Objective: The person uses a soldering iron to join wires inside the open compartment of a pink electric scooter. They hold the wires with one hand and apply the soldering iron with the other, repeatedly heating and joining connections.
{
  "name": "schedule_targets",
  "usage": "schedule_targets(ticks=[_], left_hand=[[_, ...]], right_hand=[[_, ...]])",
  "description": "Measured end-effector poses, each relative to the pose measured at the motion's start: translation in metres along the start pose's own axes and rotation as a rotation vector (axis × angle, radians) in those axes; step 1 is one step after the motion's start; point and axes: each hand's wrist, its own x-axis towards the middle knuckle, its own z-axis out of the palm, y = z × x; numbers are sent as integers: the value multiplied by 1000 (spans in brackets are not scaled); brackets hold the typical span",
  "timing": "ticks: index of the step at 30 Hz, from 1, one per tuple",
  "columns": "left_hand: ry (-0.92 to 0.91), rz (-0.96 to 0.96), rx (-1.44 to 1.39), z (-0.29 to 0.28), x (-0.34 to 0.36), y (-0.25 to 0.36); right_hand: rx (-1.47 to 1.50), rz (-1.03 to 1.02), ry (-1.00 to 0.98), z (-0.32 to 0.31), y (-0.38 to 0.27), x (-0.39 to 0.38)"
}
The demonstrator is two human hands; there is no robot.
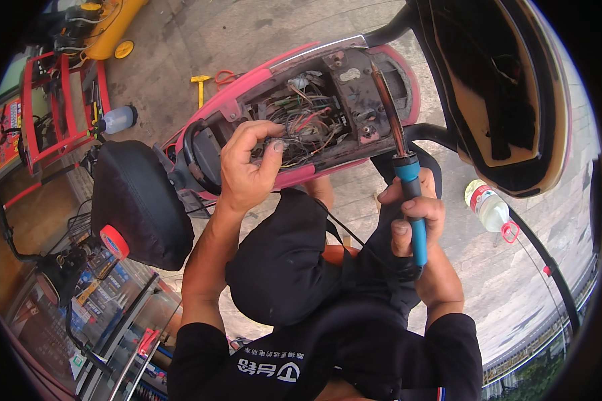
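Observation:
A pink scooter body (287, 179) lies across in front of me, its open compartment packed with tangled wires (314, 113). At the near side of that compartment my left hand (251, 164) pinches a thin dark wire between thumb and fingers; the wire's end is too small to make out. My right hand (418, 210) is wrapped round the teal and dark handle of a soldering iron (388, 110). Its long metal shaft points away from me, and the tip is over the dark metal plate (358, 83) at the compartment's right end, apart from the wires.
A black padded seat (140, 200) carries a round red-lidded tin (114, 241) on the left. Upper right is another seat, its hollow underside (495, 87) showing. A yellow hammer (201, 87) and red-handled tool (225, 77) lie beyond the scooter; a clear bottle (491, 210) stands right.

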Motion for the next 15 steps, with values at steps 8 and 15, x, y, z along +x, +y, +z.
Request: schedule_targets(ticks=[8,15], left_hand=[[106,-284,-593,-1,-1,-3],[226,-272,-902,-20,11,-9]], right_hand=[[-5,-32,2,2,-3,1],[-10,-40,24,1,-8,-2]])
